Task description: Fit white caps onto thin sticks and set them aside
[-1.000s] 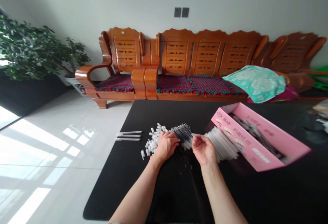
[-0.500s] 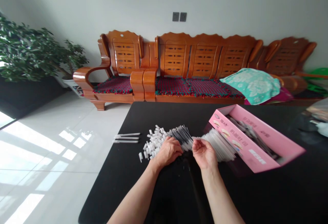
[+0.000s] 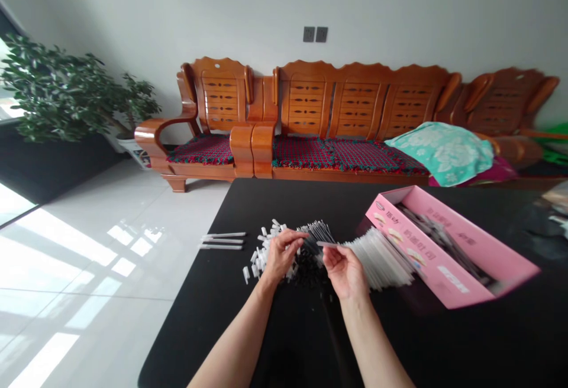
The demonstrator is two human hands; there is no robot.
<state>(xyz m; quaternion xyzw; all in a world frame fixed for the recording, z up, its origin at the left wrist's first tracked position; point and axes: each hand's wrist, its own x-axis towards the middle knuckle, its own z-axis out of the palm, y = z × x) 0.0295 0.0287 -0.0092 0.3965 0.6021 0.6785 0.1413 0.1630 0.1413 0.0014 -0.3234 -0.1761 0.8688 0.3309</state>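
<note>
Two hands (image 3: 313, 267): my R pinching white tube (image 3: 327, 245), L half-curled at black-tipped tube bundle (image 3: 315, 237), can't tell grip; white caps (image 3: 260, 258) beside.

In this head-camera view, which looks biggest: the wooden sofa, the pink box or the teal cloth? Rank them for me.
1. Wooden sofa: clearly the largest.
2. Pink cardboard box and teal cloth: these look similar, and the box sits nearer the camera, so I cannot rank them.

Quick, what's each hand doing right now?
Left hand: curled at the pile of black-tipped sticks; cannot tell if holding.
Right hand: closed, pinching a thin white stick.
</note>
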